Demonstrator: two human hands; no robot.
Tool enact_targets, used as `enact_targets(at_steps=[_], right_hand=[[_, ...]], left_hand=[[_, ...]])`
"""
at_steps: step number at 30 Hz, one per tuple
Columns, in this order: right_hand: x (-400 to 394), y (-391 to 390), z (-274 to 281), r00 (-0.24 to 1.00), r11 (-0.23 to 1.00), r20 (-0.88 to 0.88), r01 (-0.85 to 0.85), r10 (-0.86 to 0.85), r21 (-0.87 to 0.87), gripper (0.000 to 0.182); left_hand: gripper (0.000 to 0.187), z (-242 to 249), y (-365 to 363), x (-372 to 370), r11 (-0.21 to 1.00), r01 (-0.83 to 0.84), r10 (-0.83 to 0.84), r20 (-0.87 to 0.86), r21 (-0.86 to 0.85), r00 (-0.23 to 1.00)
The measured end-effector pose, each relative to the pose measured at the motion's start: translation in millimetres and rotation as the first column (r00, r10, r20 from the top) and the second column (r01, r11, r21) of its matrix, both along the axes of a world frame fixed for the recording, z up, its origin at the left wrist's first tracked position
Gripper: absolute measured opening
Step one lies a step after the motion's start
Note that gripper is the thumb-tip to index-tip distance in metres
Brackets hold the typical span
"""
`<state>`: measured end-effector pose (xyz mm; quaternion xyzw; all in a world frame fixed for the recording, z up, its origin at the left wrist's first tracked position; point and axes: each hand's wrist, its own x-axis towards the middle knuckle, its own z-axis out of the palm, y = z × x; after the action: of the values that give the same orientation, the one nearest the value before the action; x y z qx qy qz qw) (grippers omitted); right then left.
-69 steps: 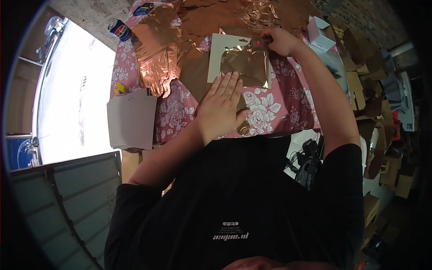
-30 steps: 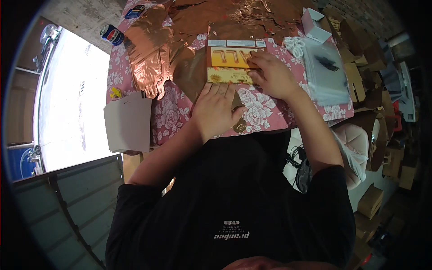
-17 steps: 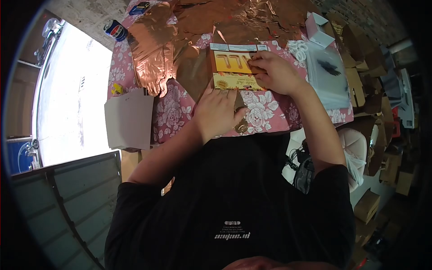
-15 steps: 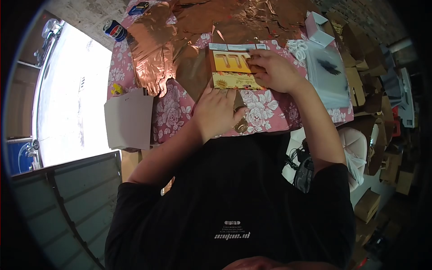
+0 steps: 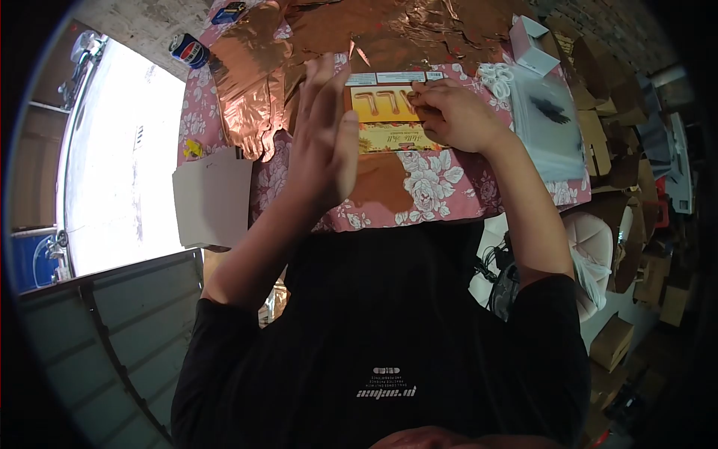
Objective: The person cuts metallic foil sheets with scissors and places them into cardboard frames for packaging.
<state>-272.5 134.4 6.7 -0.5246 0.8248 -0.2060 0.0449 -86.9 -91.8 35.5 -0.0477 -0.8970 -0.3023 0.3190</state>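
A flat yellow and orange printed package [image 5: 385, 112] with large balloon-style letters lies on the table in front of me. My right hand [image 5: 458, 116] is closed at its right side, with bent fingers and thumb over that edge. My left hand [image 5: 323, 138] is raised off the table at the package's left side, fingers stretched upward and holding nothing. Behind the package spreads a crumpled copper-coloured foil sheet [image 5: 419, 26]. More shiny copper foil [image 5: 250, 97] hangs together in a bunch to the left.
The table has a pink floral cloth [image 5: 430, 187]. At right are a white open box [image 5: 533, 46], white ribbon coils [image 5: 495, 78] and a stack of clear plastic bags [image 5: 546, 135]. A drink can [image 5: 188, 51] and a grey-white carton [image 5: 213, 198] stand at left. Cardboard boxes [image 5: 612, 340] crowd the right.
My left hand has lifted from the package's lower edge, moving up and left with fingers extended. My right hand stays at the package's right side, its fingers shifting slightly.
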Motion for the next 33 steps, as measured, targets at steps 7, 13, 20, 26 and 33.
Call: enact_targets(at_steps=[7,13,20,26,33], right_hand=[[-0.6,-1.2,8.0,0.999,0.999,-0.004,-0.041,0.041,-0.017,0.034],[-27.3,-11.9,5.7,0.996,0.996,0.026,-0.087,0.087,0.020,0.023],[-111.1,-62.0,8.9,0.905,0.913,0.204,0.397,-0.372,-0.098,0.038],[-143.4,-105.4,2.6,0.870,0.924,0.315,0.374,-0.380,0.083,0.047],[-153.2,-118.8,-2.5,0.882,0.945,0.352,0.256,-0.314,0.202,0.032]], left_hand=[[0.064,-45.0,21.5,-58.0,0.907,0.229,-0.133,0.277,-0.353,0.952],[0.071,-67.5,23.1,-62.8,0.889,0.233,-0.069,0.389,-0.394,0.919],[0.071,-71.1,24.1,-61.8,0.886,0.220,-0.048,0.393,-0.407,0.918],[0.070,-72.4,23.9,-60.5,0.891,0.211,-0.052,0.372,-0.401,0.927],[0.069,-73.2,23.0,-60.2,0.897,0.207,-0.059,0.358,-0.391,0.932]])
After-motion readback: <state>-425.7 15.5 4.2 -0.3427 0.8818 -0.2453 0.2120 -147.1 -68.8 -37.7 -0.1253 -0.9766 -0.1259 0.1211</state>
